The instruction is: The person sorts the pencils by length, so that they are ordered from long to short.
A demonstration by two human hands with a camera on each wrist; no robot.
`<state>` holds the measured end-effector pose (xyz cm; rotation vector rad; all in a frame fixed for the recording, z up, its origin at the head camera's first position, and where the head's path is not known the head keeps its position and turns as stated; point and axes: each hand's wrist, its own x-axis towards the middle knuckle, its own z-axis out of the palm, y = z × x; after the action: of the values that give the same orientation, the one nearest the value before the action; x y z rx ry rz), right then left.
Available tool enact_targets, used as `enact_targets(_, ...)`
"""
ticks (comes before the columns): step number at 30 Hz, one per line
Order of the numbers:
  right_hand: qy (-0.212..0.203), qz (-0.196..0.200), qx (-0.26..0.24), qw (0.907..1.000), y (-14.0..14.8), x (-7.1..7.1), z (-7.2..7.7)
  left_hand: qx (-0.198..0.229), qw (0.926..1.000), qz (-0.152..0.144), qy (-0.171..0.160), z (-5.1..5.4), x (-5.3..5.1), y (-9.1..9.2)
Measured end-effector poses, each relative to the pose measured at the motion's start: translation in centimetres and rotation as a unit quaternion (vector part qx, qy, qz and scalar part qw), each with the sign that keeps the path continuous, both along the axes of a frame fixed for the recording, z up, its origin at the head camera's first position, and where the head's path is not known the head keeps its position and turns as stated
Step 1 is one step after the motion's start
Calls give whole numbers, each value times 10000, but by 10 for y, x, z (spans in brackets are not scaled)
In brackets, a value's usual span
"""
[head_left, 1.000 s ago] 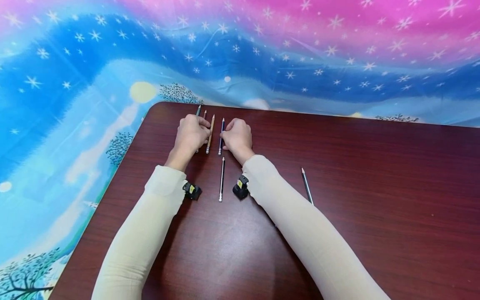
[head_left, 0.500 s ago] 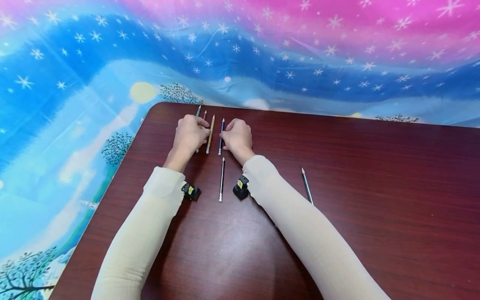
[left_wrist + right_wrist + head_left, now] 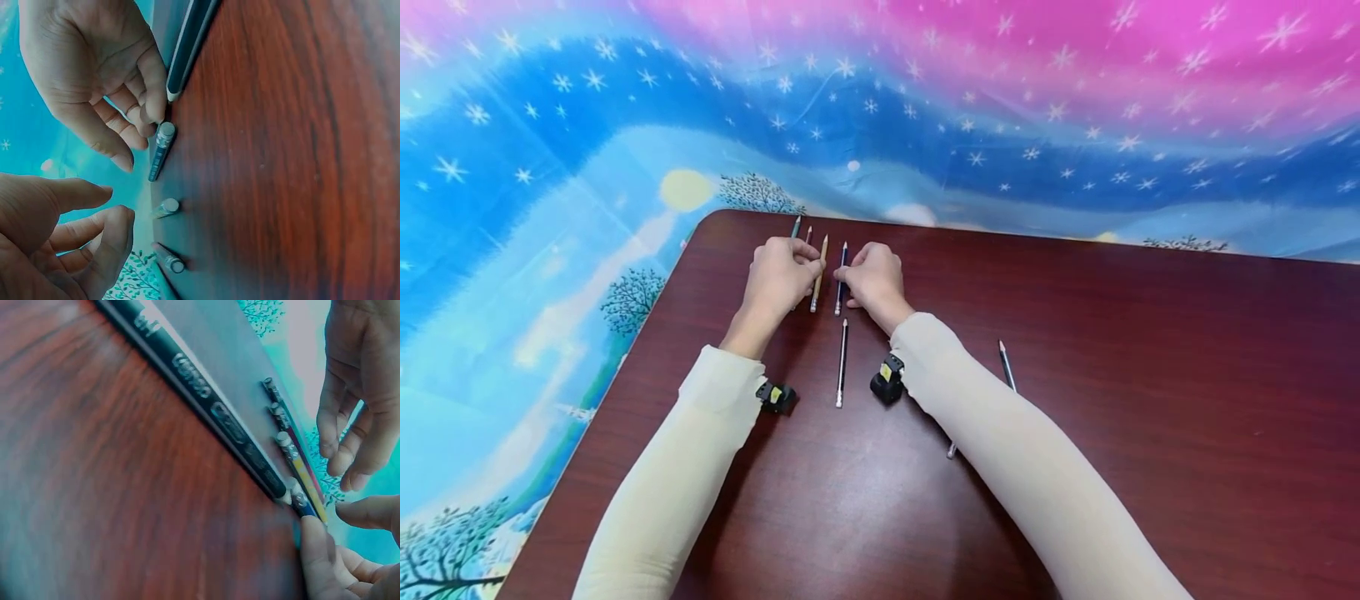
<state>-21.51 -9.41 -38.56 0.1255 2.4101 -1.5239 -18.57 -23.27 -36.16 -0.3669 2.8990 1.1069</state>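
Observation:
In the head view, a teal pencil [image 3: 797, 225], a dark red pencil [image 3: 808, 235], a yellow pencil [image 3: 818, 279] and a blue pencil [image 3: 840, 279] lie roughly side by side, tips pointing away. My left hand [image 3: 778, 271] hovers over the first three, partly hiding them; its thumb and fingers are apart in the left wrist view. Beside the blue pencil is my right hand [image 3: 876, 279], its thumb over that pencil. The right wrist view has a finger close by the blue pencil [image 3: 302, 499], the thumb raised clear; contact is uncertain. A black pencil [image 3: 842, 362] lies nearer me.
Another dark pencil [image 3: 1007, 365] lies to the right, partly behind the right sleeve [image 3: 1000, 425]. A pencil end [image 3: 952, 451] peeks out under that sleeve. The reddish-brown table [image 3: 1150, 375] meets a snowflake-patterned cloth [image 3: 925, 108] at its far and left edges.
The right thumb has come away slightly from the blue pencil, moving left. My left fingertips have shifted a little right over the yellow pencil. The head view has tilted slightly; the pencils keep their arrangement.

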Motion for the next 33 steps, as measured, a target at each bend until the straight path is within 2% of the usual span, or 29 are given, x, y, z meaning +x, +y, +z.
enact_targets(8,-56,44,-342,9994,24,8,21,176,9996,-65,219,11,10,7)
enact_targets(15,119,396,-63,9991,54,20,40,420,9987,-186,209,17,23,17)
enact_targets(22,320,569,-36,9979,95,36,47,342,9987,-335,173,13,39,22)
enact_targets(33,204,585,255,9978,164,66,40,471,9978,-473,-5,2,65,24)
